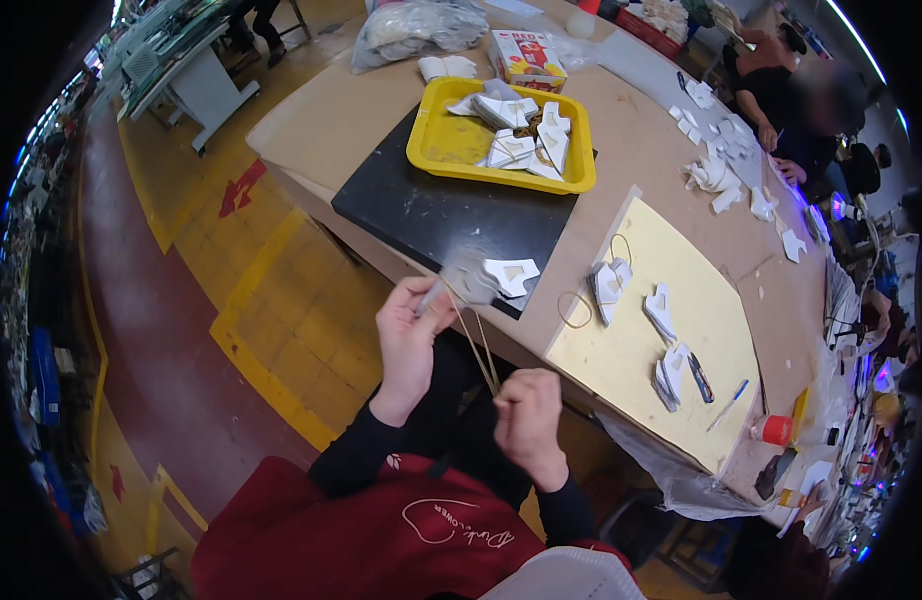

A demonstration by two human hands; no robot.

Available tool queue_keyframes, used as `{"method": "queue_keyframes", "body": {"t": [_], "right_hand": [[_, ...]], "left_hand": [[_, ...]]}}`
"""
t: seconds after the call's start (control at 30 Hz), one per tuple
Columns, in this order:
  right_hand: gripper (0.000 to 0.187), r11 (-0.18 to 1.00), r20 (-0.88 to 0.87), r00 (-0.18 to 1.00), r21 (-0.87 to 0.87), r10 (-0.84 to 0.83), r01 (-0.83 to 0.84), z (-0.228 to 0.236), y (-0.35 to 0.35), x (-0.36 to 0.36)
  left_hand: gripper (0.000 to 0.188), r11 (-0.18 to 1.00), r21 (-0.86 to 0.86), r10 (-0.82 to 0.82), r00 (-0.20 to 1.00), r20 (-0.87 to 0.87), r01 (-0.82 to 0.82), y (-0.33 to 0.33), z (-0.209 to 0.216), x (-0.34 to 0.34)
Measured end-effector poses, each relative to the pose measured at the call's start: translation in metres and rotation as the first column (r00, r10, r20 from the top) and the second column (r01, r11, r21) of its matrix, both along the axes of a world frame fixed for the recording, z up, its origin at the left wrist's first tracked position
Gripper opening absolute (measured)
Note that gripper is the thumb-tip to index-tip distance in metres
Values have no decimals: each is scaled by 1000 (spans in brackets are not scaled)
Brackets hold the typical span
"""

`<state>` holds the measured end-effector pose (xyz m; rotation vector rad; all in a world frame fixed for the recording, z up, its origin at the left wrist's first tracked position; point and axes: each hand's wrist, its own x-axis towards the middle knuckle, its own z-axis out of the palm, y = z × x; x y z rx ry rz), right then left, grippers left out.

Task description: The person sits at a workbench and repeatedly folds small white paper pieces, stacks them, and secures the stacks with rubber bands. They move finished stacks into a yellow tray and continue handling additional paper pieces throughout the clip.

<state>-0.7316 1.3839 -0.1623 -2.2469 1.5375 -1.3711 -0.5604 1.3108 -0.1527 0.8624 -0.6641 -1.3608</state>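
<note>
My left hand [409,335] is closed on a blurred stack of pale grey-white cut pieces [465,274] at the front edge of the black board. A tan rubber band [480,345] runs from that stack, stretched in two strands toward me. Its near end is pinched in my right hand [529,415], whose fingers are curled shut in front of my dark red apron [381,530]. Just right of the held stack, a white stack of notched cut pieces [511,275] lies on the black board [401,200].
A yellow tray [451,168] of banded white stacks sits on the board's far part. To the right, a cream sheet [601,365] carries several stacks, loose bands, a cutter knife [700,378] and a pen [728,405]. Another person [806,115] works at the far right.
</note>
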Motion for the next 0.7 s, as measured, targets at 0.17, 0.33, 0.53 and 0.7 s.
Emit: {"method": "queue_keyframes", "body": {"t": [0.17, 0.33, 0.53, 0.7], "right_hand": [[19, 995, -65, 993, -34, 96, -99, 9, -15, -6], [23, 937, -93, 940, 163, 327, -310, -14, -11, 27], [41, 962, 629, 772, 257, -93, -93, 13, -23, -2], [27, 901, 543, 826, 419, -151, -110, 24, -28, -17]], "left_hand": [[17, 986, 84, 161, 938, -308, -142, -21, -1, 26], [10, 989, 132, -10, 919, -395, 67, -1, -2, -3], [21, 964, 0, -260, 949, 178, 264, 30, -9, -23], [25, 923, -18, -357, 869, 343, 386, 26, -12, -21]]}}
